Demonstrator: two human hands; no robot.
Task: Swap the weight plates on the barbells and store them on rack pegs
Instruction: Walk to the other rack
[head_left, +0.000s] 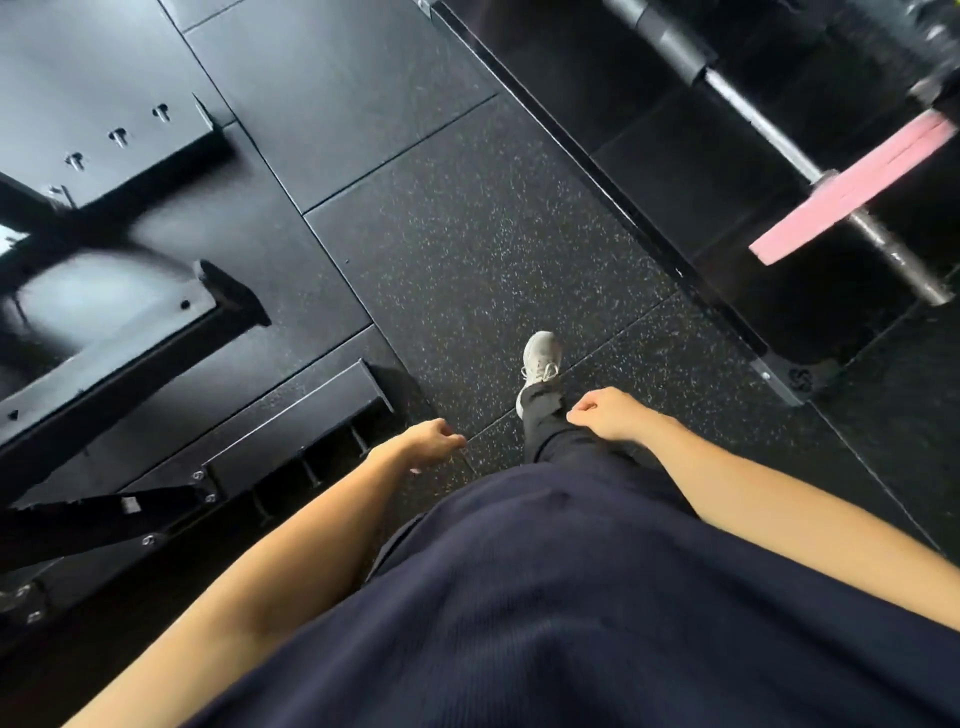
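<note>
A barbell (758, 122) lies at the upper right over a black platform, with a pink weight plate (852, 189) on its sleeve, seen edge-on. The bare sleeve end (904, 265) sticks out past the plate. My left hand (434, 441) hangs low at centre, fingers loosely curled and holding nothing. My right hand (608, 415) hangs beside my leg, also loosely curled and empty. Both hands are far from the barbell.
Black rack frames (130, 332) with bolted steel feet fill the left side. A speckled rubber floor strip (483, 234) runs between the rack and the platform edge (613, 176). My grey shoe (540, 358) steps forward on it.
</note>
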